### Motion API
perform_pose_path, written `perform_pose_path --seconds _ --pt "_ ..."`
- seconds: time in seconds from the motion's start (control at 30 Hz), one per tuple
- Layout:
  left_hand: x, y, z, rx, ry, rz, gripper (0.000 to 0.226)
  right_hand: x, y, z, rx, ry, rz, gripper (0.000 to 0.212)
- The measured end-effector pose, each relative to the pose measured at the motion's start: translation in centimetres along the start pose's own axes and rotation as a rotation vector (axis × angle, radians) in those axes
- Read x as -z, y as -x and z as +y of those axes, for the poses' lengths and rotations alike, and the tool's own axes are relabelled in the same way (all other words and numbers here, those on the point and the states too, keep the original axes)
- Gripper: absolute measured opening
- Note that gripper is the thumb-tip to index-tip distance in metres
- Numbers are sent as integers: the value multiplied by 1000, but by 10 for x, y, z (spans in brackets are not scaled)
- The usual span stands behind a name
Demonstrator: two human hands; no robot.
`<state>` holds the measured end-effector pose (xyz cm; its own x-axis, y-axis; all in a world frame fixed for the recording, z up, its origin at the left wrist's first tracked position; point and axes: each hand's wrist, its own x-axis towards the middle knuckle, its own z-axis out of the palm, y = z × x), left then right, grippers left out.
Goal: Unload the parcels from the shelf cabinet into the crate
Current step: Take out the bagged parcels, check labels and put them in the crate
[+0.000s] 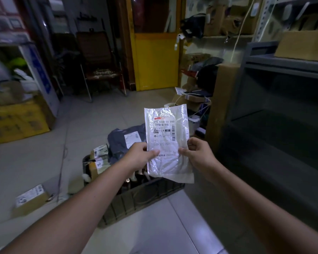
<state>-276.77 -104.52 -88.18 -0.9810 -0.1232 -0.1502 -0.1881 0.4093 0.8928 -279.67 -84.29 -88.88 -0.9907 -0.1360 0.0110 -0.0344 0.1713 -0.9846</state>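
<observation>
Several parcels (121, 142) lie in the crate (136, 200), one box (301, 45) waits on the shelf cabinet (282, 66), and the fingers (152, 153) of our left hand (142, 154) and right hand (196, 153) pinch a white parcel (167, 142) above it

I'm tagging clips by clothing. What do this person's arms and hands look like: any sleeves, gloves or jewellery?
No sleeve shows on the left forearm or the right forearm; both are bare right to the picture's edge. The left hand and the right hand are ungloved, and no watch, ring, wristband or marking is visible.
</observation>
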Motion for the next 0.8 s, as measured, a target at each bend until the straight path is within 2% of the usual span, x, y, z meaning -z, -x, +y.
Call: perform_pose_path --seconds 0.17,0.33,0.47,0.6,0.8 --pt "49 -29 -10 -8 -45 89 16 -50 -47 -16 0 32 -55 11" --pt "89 -73 -30 3 -44 157 35 -93 -104 -22 8 84 -106 13" --pt "111 -111 -51 15 -63 189 32 -126 -150 -12 22 106 -136 7" --pt "126 -145 -75 57 -84 206 33 -154 -187 6 21 169 -169 17" --pt "128 -179 -107 97 -79 187 20 -179 -223 33 -29 240 -179 24"
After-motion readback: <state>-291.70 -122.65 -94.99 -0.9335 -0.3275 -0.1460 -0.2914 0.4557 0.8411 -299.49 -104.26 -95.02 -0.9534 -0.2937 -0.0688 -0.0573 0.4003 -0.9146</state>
